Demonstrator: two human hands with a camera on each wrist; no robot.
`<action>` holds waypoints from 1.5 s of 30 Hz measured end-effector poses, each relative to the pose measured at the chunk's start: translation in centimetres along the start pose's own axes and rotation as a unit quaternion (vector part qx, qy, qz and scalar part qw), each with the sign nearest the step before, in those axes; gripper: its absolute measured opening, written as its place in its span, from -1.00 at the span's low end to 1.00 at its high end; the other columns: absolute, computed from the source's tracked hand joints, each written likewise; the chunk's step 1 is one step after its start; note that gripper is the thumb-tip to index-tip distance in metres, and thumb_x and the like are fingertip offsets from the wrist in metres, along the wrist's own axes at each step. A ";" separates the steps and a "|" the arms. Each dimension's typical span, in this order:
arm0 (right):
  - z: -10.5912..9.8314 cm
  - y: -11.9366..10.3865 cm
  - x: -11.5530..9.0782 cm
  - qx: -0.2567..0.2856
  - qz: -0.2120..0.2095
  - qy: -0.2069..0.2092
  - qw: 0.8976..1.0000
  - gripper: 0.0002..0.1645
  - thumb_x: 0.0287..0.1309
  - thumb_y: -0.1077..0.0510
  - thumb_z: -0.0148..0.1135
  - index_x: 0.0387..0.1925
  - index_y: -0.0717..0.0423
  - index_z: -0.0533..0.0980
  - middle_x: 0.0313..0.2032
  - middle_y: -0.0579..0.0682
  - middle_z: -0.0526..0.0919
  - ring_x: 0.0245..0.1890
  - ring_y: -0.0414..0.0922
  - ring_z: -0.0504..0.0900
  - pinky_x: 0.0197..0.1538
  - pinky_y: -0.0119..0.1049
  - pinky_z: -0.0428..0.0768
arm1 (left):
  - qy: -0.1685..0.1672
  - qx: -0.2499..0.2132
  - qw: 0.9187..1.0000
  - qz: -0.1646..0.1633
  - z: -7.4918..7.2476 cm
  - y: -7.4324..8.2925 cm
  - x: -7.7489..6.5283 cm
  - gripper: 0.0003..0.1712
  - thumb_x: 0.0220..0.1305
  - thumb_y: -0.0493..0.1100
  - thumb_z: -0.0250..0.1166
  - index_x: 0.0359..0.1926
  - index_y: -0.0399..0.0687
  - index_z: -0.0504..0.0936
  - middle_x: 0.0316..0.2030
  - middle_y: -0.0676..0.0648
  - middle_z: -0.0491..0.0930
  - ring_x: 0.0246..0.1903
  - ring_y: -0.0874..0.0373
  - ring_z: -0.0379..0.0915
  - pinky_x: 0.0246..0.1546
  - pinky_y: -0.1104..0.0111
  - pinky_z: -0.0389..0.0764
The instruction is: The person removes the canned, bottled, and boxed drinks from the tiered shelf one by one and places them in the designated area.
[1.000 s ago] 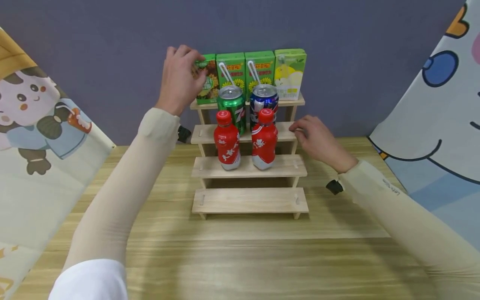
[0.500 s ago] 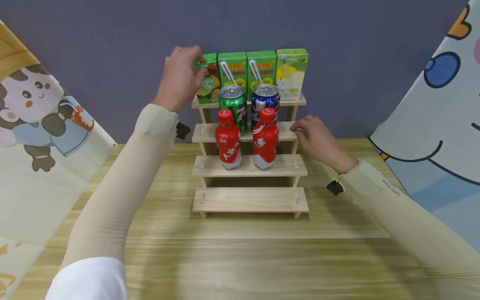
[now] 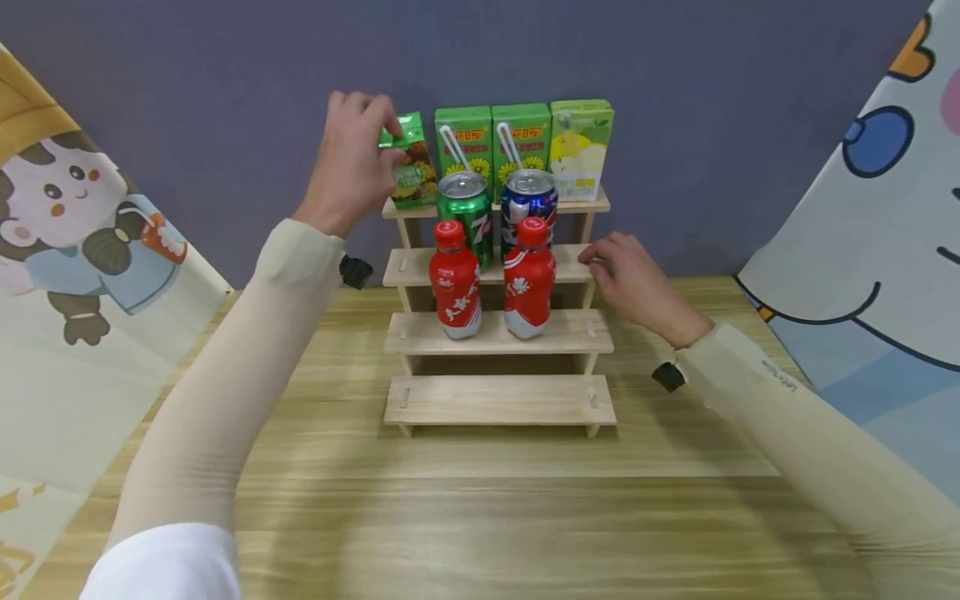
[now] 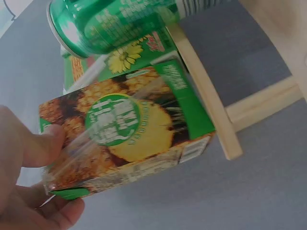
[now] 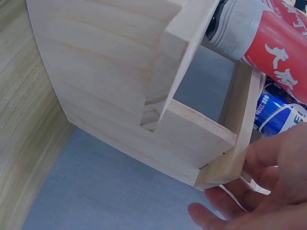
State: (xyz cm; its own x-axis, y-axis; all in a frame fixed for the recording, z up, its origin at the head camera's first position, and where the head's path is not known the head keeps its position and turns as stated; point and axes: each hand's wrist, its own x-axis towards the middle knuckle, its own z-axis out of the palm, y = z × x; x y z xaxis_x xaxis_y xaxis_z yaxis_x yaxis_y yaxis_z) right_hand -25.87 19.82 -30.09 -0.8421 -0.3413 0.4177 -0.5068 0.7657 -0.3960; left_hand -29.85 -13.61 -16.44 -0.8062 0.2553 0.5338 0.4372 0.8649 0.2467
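My left hand (image 3: 351, 158) pinches the upper end of a pineapple juice box (image 4: 120, 120) at the left end of the top tier. The box leans left at its top, apart from the neighbouring green carton (image 3: 474, 133); its lower end is at the tier. On the right, my right hand (image 3: 636, 279) holds the end of the second tier from the top of the wooden step shelf (image 3: 501, 400), with thumb and fingers about the board in the right wrist view.
Another green carton (image 3: 534, 133) and a pear drink box (image 3: 577, 154) share the top tier. Below stand a green can (image 3: 468, 212), a blue can (image 3: 525, 200) and two red bottles, left (image 3: 454, 283) and right (image 3: 529, 283). A dark wall (image 3: 675, 150) rises behind.
The pineapple juice box has gone from nearly upright beside the cartons to tilted left, as my left hand moved slightly left with it. My right hand stays at the shelf.
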 end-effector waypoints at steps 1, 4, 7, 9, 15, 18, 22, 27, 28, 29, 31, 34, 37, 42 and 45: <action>0.0 -0.1 0.0 0.000 0.000 -0.002 1.000 -0.78 0.25 0.38 0.02 -0.14 0.32 0.55 -0.19 0.20 0.51 -0.16 0.14 0.39 -0.11 -0.01 0.35 | 0.008 -0.004 1.000 -0.001 -0.1 -0.4 -0.2 -0.80 0.33 -0.20 0.16 -0.10 -0.21 0.46 0.15 -0.11 0.34 0.19 0.06 0.08 0.19 0.30 0.22; 0.0 -0.2 0.1 0.001 0.003 -0.012 1.000 -0.78 0.26 0.37 0.03 -0.13 0.32 0.55 -0.18 0.20 0.51 -0.15 0.13 0.39 -0.10 0.00 0.36 | 0.027 -0.010 1.000 -0.009 -0.5 -1.6 -0.8 -0.80 0.34 -0.19 0.14 -0.11 -0.22 0.45 0.13 -0.11 0.34 0.16 0.06 0.09 0.17 0.29 0.23; -0.3 -0.1 0.2 0.006 0.008 -0.025 1.000 -0.78 0.27 0.34 0.05 -0.11 0.30 0.55 -0.16 0.19 0.51 -0.12 0.13 0.39 -0.08 0.02 0.36 | 0.039 -0.013 0.999 -0.020 -1.4 -2.7 -1.5 -0.81 0.35 -0.19 0.12 -0.11 -0.23 0.45 0.11 -0.12 0.34 0.12 0.03 0.09 0.13 0.25 0.23; -0.5 0.0 0.3 0.012 0.016 -0.036 0.999 -0.77 0.27 0.32 0.07 -0.08 0.29 0.55 -0.13 0.18 0.51 -0.09 0.13 0.39 -0.05 0.04 0.36 | 0.043 -0.011 0.999 -0.026 -2.1 -3.5 -2.0 -0.81 0.35 -0.20 0.13 -0.11 -0.24 0.46 0.09 -0.15 0.35 0.11 0.00 0.09 0.12 0.21 0.23; -1.3 0.5 0.3 0.025 0.050 -0.052 0.997 -0.71 0.27 0.24 0.12 -0.02 0.28 0.53 -0.01 0.21 0.48 0.02 0.18 0.39 0.05 0.10 0.35 | 0.025 0.006 0.999 -0.028 -3.2 -5.9 -4.0 -0.82 0.31 -0.25 0.15 -0.13 -0.29 0.46 0.01 -0.26 0.37 0.06 -0.11 0.09 0.06 0.07 0.23; -1.6 0.7 0.3 0.028 0.064 -0.051 0.996 -0.71 0.25 0.21 0.15 -0.03 0.28 0.54 0.01 0.21 0.48 0.04 0.19 0.42 0.09 0.10 0.36 | -0.005 0.015 0.999 -0.033 -2.9 -7.5 -4.9 -0.81 0.30 -0.25 0.16 -0.13 -0.30 0.46 -0.01 -0.30 0.37 0.05 -0.17 0.10 0.04 0.01 0.21; -1.8 0.8 0.3 0.035 0.077 -0.059 0.995 -0.71 0.25 0.19 0.18 -0.05 0.28 0.56 0.03 0.18 0.49 0.05 0.17 0.45 0.11 0.08 0.37 | -0.057 0.018 0.997 -0.044 -1.5 -9.5 -6.3 -0.81 0.29 -0.27 0.18 -0.13 -0.30 0.46 -0.01 -0.32 0.36 0.06 -0.22 0.10 0.02 -0.05 0.22; -1.8 0.7 0.3 0.039 0.082 -0.069 0.993 -0.69 0.25 0.18 0.18 -0.03 0.28 0.56 0.06 0.18 0.47 0.08 0.18 0.43 0.12 0.08 0.36 | -0.106 0.007 0.993 -0.048 1.1 -11.7 -7.7 -0.84 0.26 -0.33 0.19 -0.15 -0.26 0.45 -0.08 -0.29 0.37 0.04 -0.22 0.10 -0.04 -0.07 0.25; -1.8 0.7 0.3 0.040 0.082 -0.069 0.993 -0.69 0.25 0.18 0.18 -0.03 0.29 0.56 0.06 0.18 0.47 0.08 0.18 0.43 0.12 0.08 0.36 | -0.114 0.005 0.992 -0.050 1.6 -12.1 -8.0 -0.85 0.25 -0.34 0.20 -0.17 -0.25 0.45 -0.10 -0.28 0.37 0.03 -0.22 0.11 -0.07 -0.07 0.26; -1.8 0.7 0.3 0.039 0.081 -0.069 0.994 -0.69 0.25 0.18 0.18 -0.03 0.29 0.57 0.05 0.18 0.48 0.08 0.18 0.43 0.12 0.08 0.36 | -0.122 0.004 0.991 -0.049 2.1 -12.5 -8.2 -0.86 0.24 -0.35 0.20 -0.18 -0.24 0.45 -0.11 -0.28 0.37 0.01 -0.21 0.11 -0.09 -0.06 0.26; -1.7 0.7 0.3 0.039 0.081 -0.066 0.994 -0.69 0.25 0.19 0.18 -0.03 0.28 0.57 0.05 0.17 0.48 0.08 0.17 0.43 0.13 0.08 0.36 | -0.136 0.002 0.990 -0.048 3.2 -13.1 -8.6 -0.87 0.22 -0.36 0.21 -0.22 -0.21 0.43 -0.14 -0.26 0.36 -0.04 -0.19 0.11 -0.14 -0.04 0.27; -1.7 0.8 0.3 0.038 0.082 -0.064 0.994 -0.69 0.25 0.18 0.18 -0.03 0.28 0.57 0.05 0.16 0.48 0.08 0.17 0.43 0.13 0.08 0.35 | -0.158 -0.001 0.986 -0.047 4.7 -13.9 -9.1 -0.83 0.21 -0.37 0.23 -0.24 -0.17 0.40 -0.15 -0.24 0.35 -0.10 -0.16 0.11 -0.20 -0.01 0.26; -1.7 0.8 0.2 0.041 0.083 -0.062 0.994 -0.68 0.25 0.18 0.18 -0.02 0.28 0.56 0.05 0.16 0.47 0.09 0.18 0.43 0.13 0.08 0.35 | -0.176 -0.005 0.983 -0.047 6.2 -14.5 -9.5 -0.78 0.19 -0.36 0.25 -0.19 -0.17 0.39 -0.14 -0.24 0.37 -0.10 -0.15 0.13 -0.19 0.00 0.29; -1.6 0.7 0.2 0.049 0.079 -0.058 0.994 -0.68 0.25 0.19 0.19 -0.02 0.29 0.56 0.05 0.17 0.48 0.08 0.17 0.43 0.14 0.08 0.36 | -0.203 -0.006 0.977 -0.058 8.3 -15.0 -10.1 -0.70 0.17 -0.35 0.27 -0.10 -0.15 0.39 -0.08 -0.23 0.37 -0.06 -0.14 0.17 -0.11 -0.04 0.33; -1.6 0.8 0.2 0.051 0.080 -0.057 0.994 -0.68 0.25 0.19 0.19 -0.01 0.29 0.56 0.05 0.16 0.48 0.08 0.17 0.44 0.14 0.07 0.36 | -0.214 -0.008 0.975 -0.057 9.3 -15.0 -10.2 -0.70 0.17 -0.35 0.27 -0.11 -0.16 0.39 -0.10 -0.22 0.37 -0.08 -0.13 0.17 -0.11 -0.02 0.32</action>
State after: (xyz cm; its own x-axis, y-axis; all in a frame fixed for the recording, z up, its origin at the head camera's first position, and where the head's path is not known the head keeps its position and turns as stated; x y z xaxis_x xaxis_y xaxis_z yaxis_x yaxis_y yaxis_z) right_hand -26.12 21.25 -29.05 -0.9256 -0.2847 0.2493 -0.3766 0.7581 -0.5324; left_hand -31.87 -25.21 -33.11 -0.9411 0.3177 0.1154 0.3380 0.8922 0.2997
